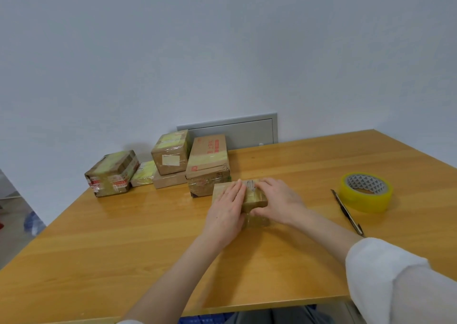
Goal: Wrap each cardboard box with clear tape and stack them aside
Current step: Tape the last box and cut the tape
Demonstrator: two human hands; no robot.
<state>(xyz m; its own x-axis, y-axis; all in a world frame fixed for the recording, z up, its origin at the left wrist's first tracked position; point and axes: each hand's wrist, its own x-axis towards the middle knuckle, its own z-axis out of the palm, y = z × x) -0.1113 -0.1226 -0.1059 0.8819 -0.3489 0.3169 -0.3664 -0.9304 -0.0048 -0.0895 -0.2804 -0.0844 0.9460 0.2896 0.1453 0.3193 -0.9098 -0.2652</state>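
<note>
Left of the tape roll (366, 192), a small box (256, 200) is pressed onto the worktop (148, 237).
The left hand (227, 207) and right hand (280, 200) are laid flat on it, fingers (236, 190) straight, nothing gripped; creases could be trapped if pressure is applied unevenly.

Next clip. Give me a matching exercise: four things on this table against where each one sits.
Things:
1. roll of tape
2. utility knife
3. small box
4. red-striped box

Places:
a. leftmost of all
b. under the left hand and right hand
c. farthest right
d. just left of the roll

Pairs: 1-c, 2-d, 3-b, 4-a.
</note>
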